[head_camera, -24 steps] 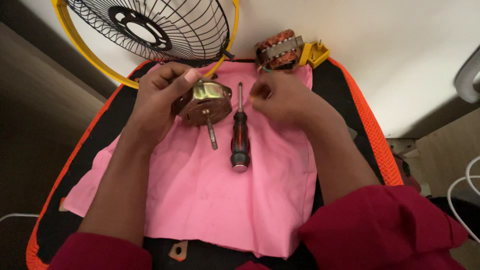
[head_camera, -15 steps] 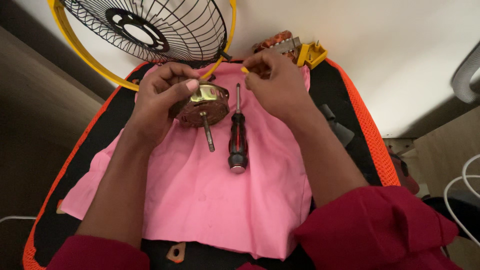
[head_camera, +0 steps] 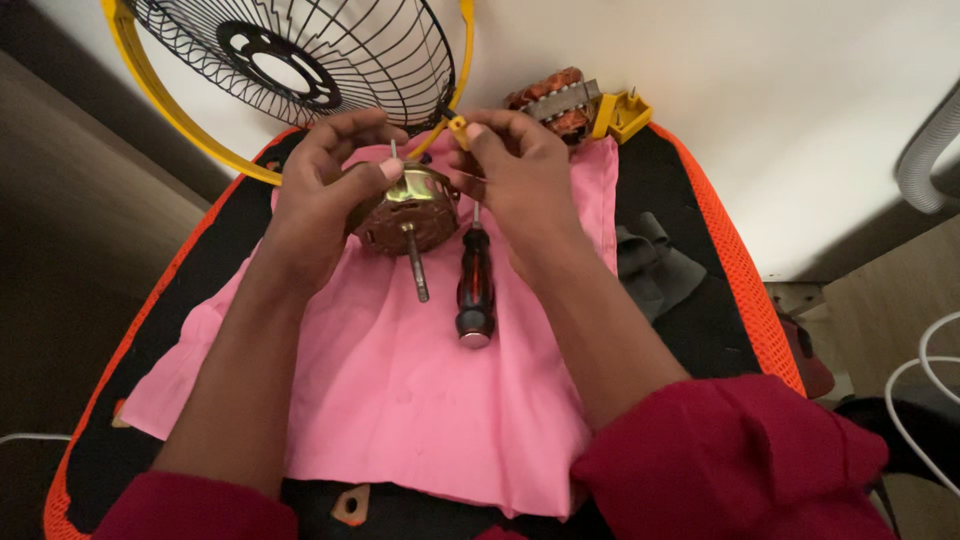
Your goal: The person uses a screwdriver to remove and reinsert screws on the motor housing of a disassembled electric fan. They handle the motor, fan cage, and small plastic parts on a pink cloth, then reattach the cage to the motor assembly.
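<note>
Lifted slightly since before, the fan motor [head_camera: 405, 210] now sits gripped in the left hand [head_camera: 325, 190] above the pink cloth [head_camera: 400, 390], near its far edge. Her right hand [head_camera: 515, 175] pinches a small yellow piece [head_camera: 458, 128]; the screwdriver [head_camera: 475, 285] lies beside.

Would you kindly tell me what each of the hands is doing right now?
Left hand: closed around the round brass-coloured motor.
Right hand: fingertips pinching a small yellow piece.

A pink cloth [head_camera: 400, 400] covers a black, orange-edged mat [head_camera: 735, 260]. Behind stand a yellow-rimmed fan guard [head_camera: 300, 70] and what looks like a copper-wound stator [head_camera: 555, 100]; grey fabric [head_camera: 650, 265] lies right.
</note>
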